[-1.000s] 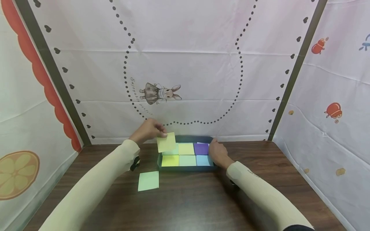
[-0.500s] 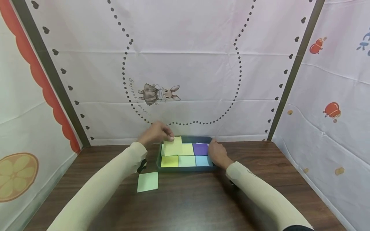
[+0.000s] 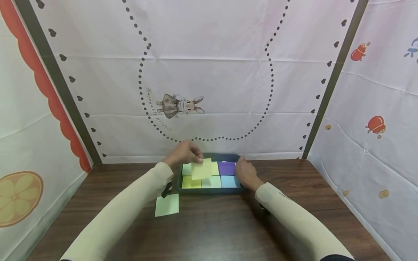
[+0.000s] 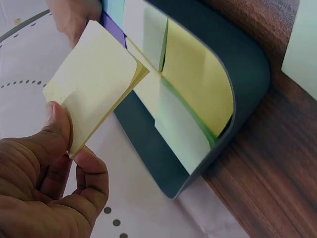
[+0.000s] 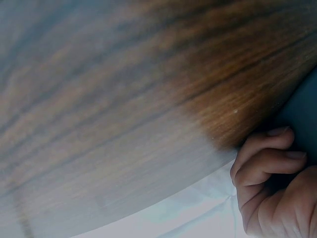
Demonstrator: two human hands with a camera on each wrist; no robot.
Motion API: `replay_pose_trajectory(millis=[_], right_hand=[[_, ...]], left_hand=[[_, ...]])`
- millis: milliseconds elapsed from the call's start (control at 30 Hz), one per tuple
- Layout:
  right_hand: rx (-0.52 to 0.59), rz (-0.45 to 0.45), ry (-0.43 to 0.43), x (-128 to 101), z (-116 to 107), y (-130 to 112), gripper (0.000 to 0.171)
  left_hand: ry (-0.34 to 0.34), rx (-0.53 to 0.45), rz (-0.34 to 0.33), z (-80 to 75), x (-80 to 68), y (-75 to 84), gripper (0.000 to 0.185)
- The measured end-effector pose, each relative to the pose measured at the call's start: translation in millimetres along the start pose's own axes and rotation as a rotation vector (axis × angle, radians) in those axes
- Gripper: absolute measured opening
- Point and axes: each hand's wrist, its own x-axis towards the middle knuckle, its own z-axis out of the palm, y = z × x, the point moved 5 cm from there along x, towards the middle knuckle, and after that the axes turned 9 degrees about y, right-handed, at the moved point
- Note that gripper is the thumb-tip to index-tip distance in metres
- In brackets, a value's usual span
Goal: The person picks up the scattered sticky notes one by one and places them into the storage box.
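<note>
My left hand (image 3: 186, 154) pinches a pale yellow sticky note pad (image 3: 201, 169) by its corner and holds it above the left half of a dark grey tray (image 3: 209, 190). In the left wrist view the pad (image 4: 94, 82) hangs between thumb and fingers (image 4: 59, 129) over the tray (image 4: 247, 69). The tray holds a grid of note pads: yellow, light green, purple (image 3: 226, 168) and blue (image 3: 229, 181). My right hand (image 3: 245, 173) grips the tray's right edge; its curled fingers (image 5: 270, 163) show against the rim in the right wrist view.
A single light green note (image 3: 167, 204) lies on the dark wooden table (image 3: 222, 228) left of the tray, near my left forearm. Printed fabric walls close in the back and both sides.
My left hand has carried the yellow pad to the right and lower, from left of the tray to above its left-middle cells. My right hand stayed on the tray edge.
</note>
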Motion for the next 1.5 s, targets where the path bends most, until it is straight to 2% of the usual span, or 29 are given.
replay_pose_trajectory(millis=[133, 333, 567, 700, 733, 800, 933, 967, 1033, 1200, 1267, 1367, 1433, 1500], right_hand=[[0.016, 0.000, 0.000, 1.1, 2.0, 1.0, 0.028], [-0.017, -0.022, 0.005, 10.2, 12.1, 7.4, 0.028], [-0.028, -0.025, 0.029, 8.3, 10.7, 6.9, 0.025], [-0.033, -0.024, 0.031, 5.0, 7.6, 5.2, 0.025], [-0.032, -0.020, 0.026, -3.8, -3.9, -0.5, 0.025], [-0.032, -0.036, 0.054, -6.0, -4.4, 0.0, 0.027], [-0.017, -0.024, 0.055, -21.7, -25.9, -11.1, 0.026], [-0.019, -0.027, 0.065, -15.0, -16.5, -6.6, 0.026], [-0.013, -0.009, 0.049, -16.3, -20.4, -9.5, 0.024], [-0.035, -0.026, 0.047, 0.4, 1.1, 1.4, 0.027], [-0.043, -0.028, 0.037, 2.3, 2.9, 2.2, 0.028], [-0.042, -0.028, 0.031, 1.7, 2.2, 1.9, 0.028], [-0.042, -0.024, 0.028, 0.7, 1.1, 1.5, 0.028], [-0.047, -0.023, 0.028, 0.3, 0.9, 1.7, 0.028]], left_hand=[[-0.003, 0.004, -0.003, 7.8, -0.4, 0.1, 0.007], [-0.038, 0.028, 0.037, 19.6, -2.3, 2.5, 0.008], [-0.064, 0.022, 0.041, 34.5, -1.2, -1.8, 0.007], [-0.081, 0.028, 0.050, 41.4, -1.5, -2.6, 0.008], [-0.083, 0.035, 0.054, 42.9, -1.6, -2.6, 0.008], [-0.086, 0.046, 0.051, 45.7, -1.5, -3.7, 0.008], [-0.088, 0.074, 0.044, 52.5, -1.1, -6.7, 0.010], [-0.088, 0.080, 0.042, 54.2, -0.6, -7.7, 0.010], [-0.086, 0.092, 0.045, 57.2, -0.2, -8.9, 0.010], [-0.064, 0.106, 0.058, 65.3, 3.6, -13.3, 0.013], [-0.039, 0.130, 0.092, 76.1, 15.3, -31.1, 0.016], [-0.010, 0.172, 0.068, 84.1, 15.6, -33.4, 0.021], [0.011, 0.189, 0.060, 87.6, 13.6, -33.1, 0.022], [0.025, 0.205, 0.024, 84.2, 1.8, -16.7, 0.022]])
